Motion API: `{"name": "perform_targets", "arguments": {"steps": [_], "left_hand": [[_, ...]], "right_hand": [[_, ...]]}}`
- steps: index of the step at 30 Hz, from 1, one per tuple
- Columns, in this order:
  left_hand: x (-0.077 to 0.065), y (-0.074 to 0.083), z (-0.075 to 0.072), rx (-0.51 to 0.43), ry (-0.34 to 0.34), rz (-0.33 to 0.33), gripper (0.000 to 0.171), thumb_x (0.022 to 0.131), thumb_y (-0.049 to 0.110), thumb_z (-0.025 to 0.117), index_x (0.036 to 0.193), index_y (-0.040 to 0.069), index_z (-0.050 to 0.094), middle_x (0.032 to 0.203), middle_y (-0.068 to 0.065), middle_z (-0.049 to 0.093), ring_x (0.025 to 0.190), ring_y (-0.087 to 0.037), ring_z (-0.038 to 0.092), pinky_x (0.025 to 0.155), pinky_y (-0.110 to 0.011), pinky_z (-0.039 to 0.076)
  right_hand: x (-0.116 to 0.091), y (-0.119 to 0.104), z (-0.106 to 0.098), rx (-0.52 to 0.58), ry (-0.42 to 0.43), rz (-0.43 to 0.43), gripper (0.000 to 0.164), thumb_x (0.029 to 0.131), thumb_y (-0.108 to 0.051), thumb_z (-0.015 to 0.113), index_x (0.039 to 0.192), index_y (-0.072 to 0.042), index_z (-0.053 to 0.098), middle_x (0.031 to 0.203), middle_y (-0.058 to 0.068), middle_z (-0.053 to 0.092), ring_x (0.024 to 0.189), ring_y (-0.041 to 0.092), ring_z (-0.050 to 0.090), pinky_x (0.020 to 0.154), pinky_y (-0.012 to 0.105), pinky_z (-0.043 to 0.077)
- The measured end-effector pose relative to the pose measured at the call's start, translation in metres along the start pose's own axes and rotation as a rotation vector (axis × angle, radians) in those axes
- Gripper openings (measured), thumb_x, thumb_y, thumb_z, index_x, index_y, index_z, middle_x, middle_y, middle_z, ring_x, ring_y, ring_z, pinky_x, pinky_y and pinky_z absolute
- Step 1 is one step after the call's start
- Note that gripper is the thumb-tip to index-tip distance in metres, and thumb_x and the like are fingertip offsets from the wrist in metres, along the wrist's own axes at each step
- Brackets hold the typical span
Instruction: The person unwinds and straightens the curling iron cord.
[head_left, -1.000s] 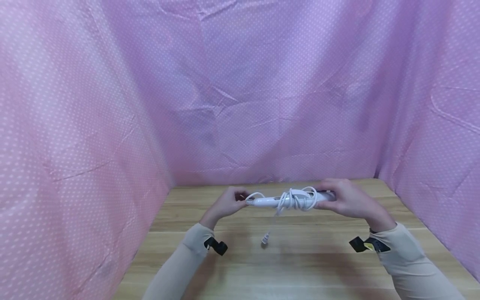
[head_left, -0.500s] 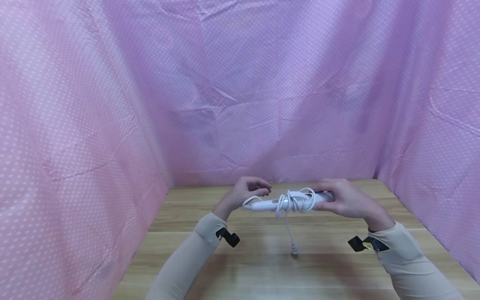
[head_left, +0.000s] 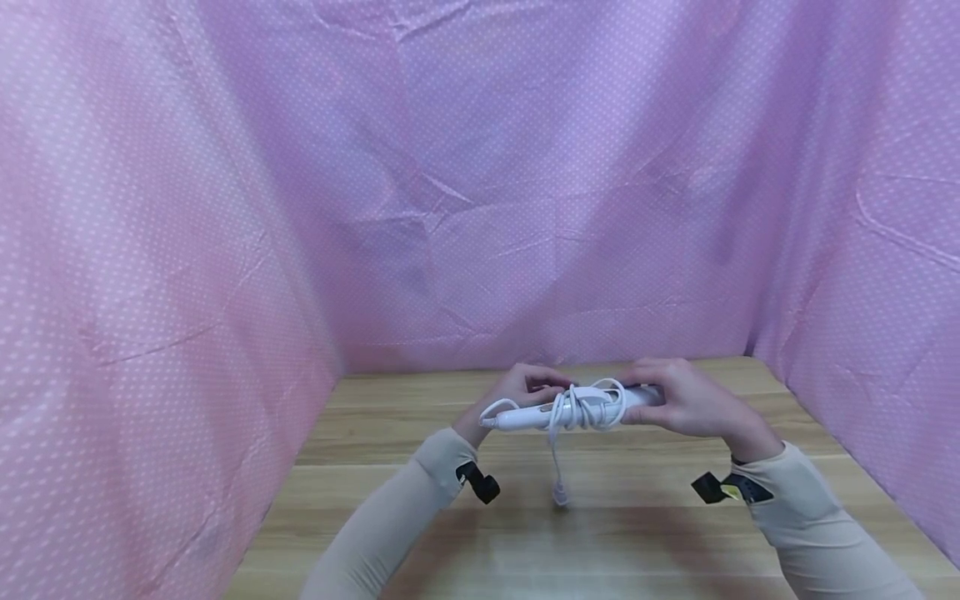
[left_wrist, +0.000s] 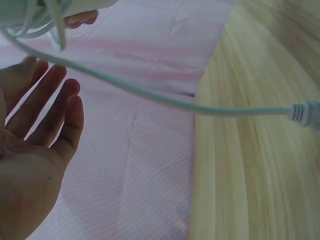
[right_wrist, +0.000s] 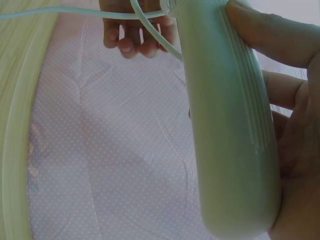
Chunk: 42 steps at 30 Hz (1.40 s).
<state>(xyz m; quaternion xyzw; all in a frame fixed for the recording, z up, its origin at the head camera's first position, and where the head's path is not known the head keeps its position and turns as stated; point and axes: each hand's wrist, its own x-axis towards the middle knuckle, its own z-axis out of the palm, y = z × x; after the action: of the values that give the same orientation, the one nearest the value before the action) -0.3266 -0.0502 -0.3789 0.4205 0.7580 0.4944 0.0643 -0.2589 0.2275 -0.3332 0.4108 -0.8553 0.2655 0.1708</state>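
Observation:
A white hair straightener (head_left: 520, 418), its cord (head_left: 573, 408) wound in several loops round the middle, is held up over the table, slightly tilted. My right hand (head_left: 686, 402) grips its rounded right end, thumb on the ridged side of the body (right_wrist: 227, 115) in the right wrist view. Just behind the straightener, my left hand (head_left: 522, 386) is beside the cord loops. In the left wrist view that left hand (left_wrist: 37, 135) has loosely bent fingers, apart from the cord and holding nothing. From the loops hangs the cord's free end with its plug (head_left: 560, 495).
Under the hands lies a wooden table (head_left: 600, 550). Pink dotted cloth (head_left: 480, 208) closes off the back and both sides. Each wrist carries a black camera mount (head_left: 480, 483).
My left hand has let go of the straightener's cord end and moved right, behind the body towards the loops. The straightener's left end has dipped, and the hanging plug has swung.

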Motion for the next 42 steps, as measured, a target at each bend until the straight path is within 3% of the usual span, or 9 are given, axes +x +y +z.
{"name": "perform_targets", "arguments": {"steps": [15,23,27,31,33,34,37,39,42], "left_hand": [[0.004,0.001,0.009,-0.146,-0.020,-0.120,0.023,0.096,0.004,0.057,0.115,-0.008,0.066,0.111,-0.024,0.069,0.082,0.000,0.063,0.073,-0.016,0.052],[-0.005,-0.010,0.003,-0.226,0.032,-0.094,0.025,0.096,0.005,0.057,0.111,-0.014,0.064,0.108,-0.028,0.068,0.083,-0.003,0.064,0.071,-0.017,0.051],[-0.012,-0.020,-0.001,-0.312,0.051,-0.068,0.035,0.094,0.018,0.064,0.106,-0.015,0.064,0.099,-0.011,0.073,0.081,-0.007,0.064,0.066,-0.019,0.052],[-0.016,-0.025,-0.005,-0.425,0.030,-0.034,0.020,0.087,0.029,0.073,0.096,0.012,0.077,0.093,0.008,0.073,0.079,-0.006,0.064,0.063,-0.019,0.052],[-0.017,-0.024,-0.005,-0.459,0.024,-0.026,0.006,0.086,0.024,0.073,0.090,0.023,0.077,0.092,0.009,0.073,0.079,-0.007,0.064,0.063,-0.019,0.052],[-0.017,-0.023,-0.005,-0.463,0.023,-0.021,0.008,0.087,0.020,0.073,0.089,0.027,0.077,0.092,0.008,0.073,0.079,-0.007,0.064,0.063,-0.019,0.052],[-0.017,-0.021,-0.005,-0.445,0.024,-0.020,0.007,0.090,0.009,0.067,0.092,0.006,0.073,0.091,0.006,0.072,0.079,-0.008,0.063,0.063,-0.020,0.051],[-0.017,-0.020,-0.005,-0.433,0.023,-0.020,0.016,0.091,0.008,0.066,0.096,-0.008,0.066,0.091,0.006,0.071,0.079,-0.008,0.063,0.064,-0.020,0.051],[-0.017,-0.018,-0.006,-0.427,0.013,0.001,0.032,0.093,0.012,0.065,0.100,-0.018,0.056,0.090,0.007,0.069,0.079,-0.007,0.062,0.066,-0.019,0.051]], "right_hand": [[0.000,-0.003,0.002,0.034,-0.013,-0.019,0.033,0.077,-0.027,0.083,0.107,-0.018,0.072,0.092,-0.015,0.064,0.074,-0.002,0.054,0.061,0.019,0.045],[0.000,-0.002,0.000,0.032,0.001,-0.025,0.034,0.076,-0.023,0.083,0.107,-0.016,0.072,0.092,-0.014,0.065,0.074,-0.001,0.055,0.060,0.018,0.045],[-0.002,0.000,-0.001,0.025,0.007,-0.014,0.034,0.076,-0.023,0.083,0.107,-0.014,0.072,0.092,-0.014,0.065,0.073,-0.002,0.054,0.059,0.018,0.044],[-0.004,0.001,-0.002,0.027,0.005,0.000,0.033,0.077,-0.024,0.083,0.107,-0.015,0.072,0.091,-0.015,0.065,0.072,-0.002,0.054,0.059,0.018,0.044],[-0.004,0.001,-0.002,0.029,0.004,0.006,0.033,0.077,-0.024,0.083,0.108,-0.016,0.072,0.091,-0.015,0.065,0.072,-0.002,0.054,0.059,0.018,0.044],[-0.004,0.001,-0.002,0.031,0.004,0.009,0.033,0.077,-0.024,0.083,0.108,-0.016,0.072,0.091,-0.015,0.065,0.072,-0.002,0.054,0.058,0.018,0.044],[-0.005,0.002,-0.002,0.036,0.004,0.013,0.033,0.077,-0.024,0.083,0.107,-0.017,0.072,0.091,-0.015,0.065,0.072,-0.002,0.054,0.058,0.018,0.044],[-0.005,0.002,-0.001,0.041,0.005,0.016,0.032,0.077,-0.024,0.083,0.107,-0.018,0.072,0.091,-0.015,0.065,0.071,-0.002,0.054,0.058,0.018,0.045],[-0.006,0.002,-0.001,0.042,0.006,0.018,0.032,0.077,-0.025,0.083,0.107,-0.020,0.072,0.091,-0.016,0.065,0.071,-0.002,0.055,0.058,0.018,0.045]]}}
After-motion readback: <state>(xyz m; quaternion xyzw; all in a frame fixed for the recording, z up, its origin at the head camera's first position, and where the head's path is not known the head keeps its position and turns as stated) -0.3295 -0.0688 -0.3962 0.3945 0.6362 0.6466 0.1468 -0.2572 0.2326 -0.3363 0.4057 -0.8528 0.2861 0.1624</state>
